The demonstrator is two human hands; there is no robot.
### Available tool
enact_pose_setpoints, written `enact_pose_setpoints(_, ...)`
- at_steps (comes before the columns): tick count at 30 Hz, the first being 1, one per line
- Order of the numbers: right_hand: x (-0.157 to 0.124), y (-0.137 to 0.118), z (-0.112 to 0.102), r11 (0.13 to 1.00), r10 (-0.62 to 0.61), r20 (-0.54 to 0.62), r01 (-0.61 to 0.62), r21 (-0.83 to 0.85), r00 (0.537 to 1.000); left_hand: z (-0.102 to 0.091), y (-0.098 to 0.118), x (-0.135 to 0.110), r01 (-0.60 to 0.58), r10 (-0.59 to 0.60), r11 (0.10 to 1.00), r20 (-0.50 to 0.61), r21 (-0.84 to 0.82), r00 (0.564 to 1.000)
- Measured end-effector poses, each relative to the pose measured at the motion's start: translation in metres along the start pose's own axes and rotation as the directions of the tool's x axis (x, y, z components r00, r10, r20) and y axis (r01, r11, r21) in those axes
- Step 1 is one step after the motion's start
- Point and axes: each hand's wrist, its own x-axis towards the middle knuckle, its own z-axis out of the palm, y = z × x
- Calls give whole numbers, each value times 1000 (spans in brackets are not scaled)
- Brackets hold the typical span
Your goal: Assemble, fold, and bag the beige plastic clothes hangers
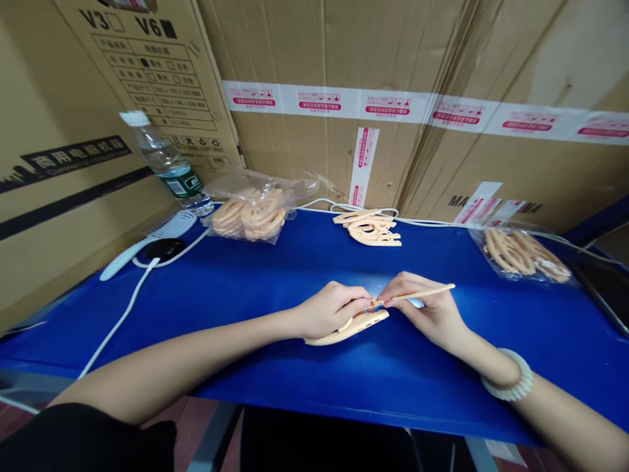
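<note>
the left hand [331, 311] curls closed fingers around a curved piece [361, 324]; the right hand [427, 311] pinches a slim piece [428, 292]. 2 clear bags [272, 185] hold similar pieces [263, 216].

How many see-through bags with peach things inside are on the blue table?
2. One clear plastic bag lies at the back left, near the clear green-labelled bottle; another clear plastic bag lies at the back right.

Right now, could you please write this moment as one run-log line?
left hand: holding curved beige piece; right hand: holding slim beige piece; behind: loose beige pieces between left bag and right bag
</note>
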Motion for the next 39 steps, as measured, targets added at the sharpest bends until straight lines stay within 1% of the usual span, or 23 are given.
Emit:
enact_pose_setpoints(3,-3,1,-2,993,-88,67,93,-66,994,1,-3,1,-53,52,996,20,71,998)
enact_pose_setpoints(8,-4,1,-4,965,-186,110,203,-165,976,1,-6,3,-88,84,991,40,103,996)
enact_pose_setpoints(16,-7,4,-4,947,-216,139,243,-212,966,1,-9,4,-109,107,990,25,88,994)
enact_pose_setpoints(19,-5,-1,-5,921,-242,167,281,-272,956,0,-9,4,-88,86,995,34,44,996)
enact_pose_setpoints(21,-1,-7,-9,915,-245,168,285,-284,955,0,-10,5,-22,25,997,48,-72,999)
enact_pose_setpoints(22,2,-9,-12,925,-233,144,265,-274,962,0,-11,5,31,-20,984,59,-178,998)
enact_pose_setpoints(23,5,-11,-17,939,-204,102,224,-260,974,-1,-12,7,89,-70,948,74,-304,995)
enact_pose_setpoints(24,7,-11,-23,954,-153,44,159,-254,987,-1,-14,8,144,-117,889,89,-434,989)
enact_pose_setpoints(25,9,-8,-31,963,-80,-24,71,-261,996,-1,-16,10,183,-155,813,97,-553,983)
enact_pose_setpoints(26,10,-4,-39,961,9,-92,-34,-275,996,-1,-18,12,198,-186,735,88,-649,979)
enact_pose_setpoints(27,11,3,-49,946,117,-144,-154,-286,983,-1,-21,14,192,-215,666,62,-721,975)
enact_pose_setpoints(28,9,11,-58,921,230,-169,-271,-281,958,-1,-23,17,177,-248,606,27,-775,968)
enact_pose_setpoints(29,7,20,-66,885,347,-177,-384,-263,921,-2,-25,19,160,-287,552,-6,-818,958)
enact_pose_setpoints(30,4,30,-74,844,450,-159,-477,-246,878,-2,-26,20,145,-328,498,-31,-855,944)
enact_pose_setpoints(32,-3,48,-85,761,599,-116,-608,-224,792,-4,-28,22,138,-401,401,-38,-906,915)
enact_pose_setpoints(34,-8,60,-89,703,678,-84,-677,-216,730,-7,-28,23,147,-453,315,-12,-938,892)
enact_pose_setpoints(35,-10,64,-89,684,699,-78,-696,-218,711,-8,-27,22,152,-472,273,6,-950,882)
enact_pose_setpoints(37,-10,67,-86,651,725,-82,-719,-242,684,-11,-26,21,156,-501,193,40,-969,865)
enact_pose_setpoints(39,-9,65,-82,625,736,-98,-728,-281,670,-14,-24,20,152,-508,142,59,-978,859)
